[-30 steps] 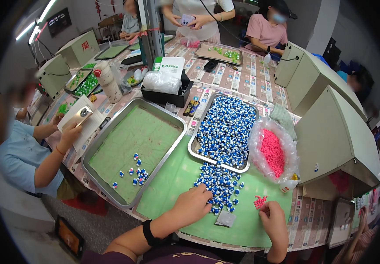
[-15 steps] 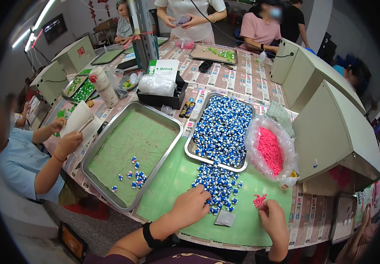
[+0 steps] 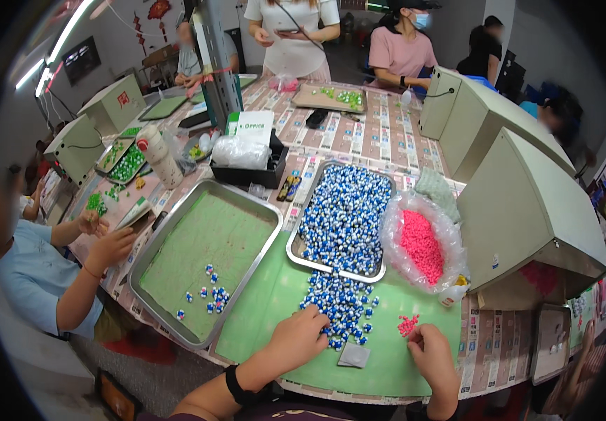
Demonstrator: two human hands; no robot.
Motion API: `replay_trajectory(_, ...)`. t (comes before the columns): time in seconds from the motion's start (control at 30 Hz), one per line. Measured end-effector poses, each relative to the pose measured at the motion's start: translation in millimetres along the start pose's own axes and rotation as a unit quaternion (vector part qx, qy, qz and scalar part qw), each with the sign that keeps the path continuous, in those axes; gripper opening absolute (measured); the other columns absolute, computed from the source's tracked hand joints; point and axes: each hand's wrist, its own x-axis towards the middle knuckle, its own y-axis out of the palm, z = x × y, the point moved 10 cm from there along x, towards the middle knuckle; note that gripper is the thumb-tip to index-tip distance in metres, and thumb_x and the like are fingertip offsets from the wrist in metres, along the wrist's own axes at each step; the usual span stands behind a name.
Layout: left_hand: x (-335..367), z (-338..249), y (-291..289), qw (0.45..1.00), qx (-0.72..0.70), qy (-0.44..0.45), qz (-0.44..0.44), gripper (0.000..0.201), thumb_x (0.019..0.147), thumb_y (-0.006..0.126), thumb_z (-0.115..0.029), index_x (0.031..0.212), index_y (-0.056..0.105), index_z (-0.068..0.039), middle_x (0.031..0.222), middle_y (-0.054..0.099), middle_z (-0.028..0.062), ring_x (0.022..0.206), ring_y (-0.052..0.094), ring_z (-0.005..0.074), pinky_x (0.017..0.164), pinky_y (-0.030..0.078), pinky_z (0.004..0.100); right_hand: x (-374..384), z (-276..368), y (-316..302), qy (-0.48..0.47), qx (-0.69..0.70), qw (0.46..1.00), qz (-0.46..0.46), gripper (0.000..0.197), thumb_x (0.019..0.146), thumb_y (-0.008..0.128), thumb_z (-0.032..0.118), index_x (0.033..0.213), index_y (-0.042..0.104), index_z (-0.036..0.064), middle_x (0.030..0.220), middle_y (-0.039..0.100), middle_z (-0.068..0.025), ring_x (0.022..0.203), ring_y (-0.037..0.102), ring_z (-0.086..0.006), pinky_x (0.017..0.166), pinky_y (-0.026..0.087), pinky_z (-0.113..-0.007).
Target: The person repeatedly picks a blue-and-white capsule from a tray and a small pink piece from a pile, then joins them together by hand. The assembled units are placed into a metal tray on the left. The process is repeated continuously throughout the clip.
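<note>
My left hand (image 3: 297, 338), with a dark band on its wrist, rests at the left edge of a loose heap of small blue-and-white pieces (image 3: 338, 298). Its fingers are curled together against the heap, and what they grip is hidden. Thumb and forefinger of my right hand (image 3: 432, 352) are pinched beside a little cluster of tiny pink pieces (image 3: 407, 324); anything between them is too small to make out. Between the hands lies a small grey square pad (image 3: 353, 355) on the green mat (image 3: 394, 372). The heap spills from a metal tray (image 3: 369, 278) full of the same pieces.
At left, a large green-lined metal tray (image 3: 204, 186) holds several blue, white and pink pieces. A plastic bag of pink pieces (image 3: 422, 245) stands beside the full tray, near a beige metal hood (image 3: 527, 217). A person in light blue (image 3: 57, 266) sits left, holding a booklet.
The view has shifted slightly. Both my hands keep nearly the same places and poses. At left, the person's booklet has been folded over or closed.
</note>
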Motion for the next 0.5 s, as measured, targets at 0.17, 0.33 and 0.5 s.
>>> replay_trajectory(0.17, -3, 0, 2, 1.0, 0.009, -0.005, 0.005, 0.016, 0.079, 0.065, -0.019, 0.092, 0.063, -0.011, 0.092, 0.056, 0.0092, 0.084, 0.06, 0.0295, 0.071, 0.049, 0.0412, -4, -13, 3, 0.001, -0.014, 1.0, 0.022, 0.015, 0.074, 0.067, -0.002, 0.084, 0.057, 0.0011, 0.08, 0.059, -0.0126, 0.073, 0.061, -0.0263, 0.067, 0.049, -0.036)
replay_trajectory(0.33, -1, 1, 8, 0.999, 0.022, -0.008, 0.032, 0.02, 0.083, 0.067, -0.027, 0.093, 0.062, -0.011, 0.094, 0.056, 0.0083, 0.086, 0.06, 0.0286, 0.072, 0.049, 0.0407, -4, -3, -2, -0.019, -0.005, 1.0, 0.015, 0.012, 0.078, 0.064, 0.0, 0.088, 0.057, 0.0, 0.081, 0.06, -0.0158, 0.074, 0.061, -0.0295, 0.069, 0.049, -0.037)
replay_trajectory(0.5, -1, 5, 10, 0.999, 0.017, -0.004, 0.03, 0.022, 0.084, 0.068, -0.03, 0.092, 0.063, -0.01, 0.094, 0.057, 0.0084, 0.086, 0.061, 0.028, 0.072, 0.05, 0.04, -5, -4, -1, -0.035, -0.012, 0.999, 0.006, 0.013, 0.079, 0.062, 0.002, 0.09, 0.057, 0.0006, 0.08, 0.06, -0.0175, 0.073, 0.061, -0.031, 0.068, 0.048, -0.038)
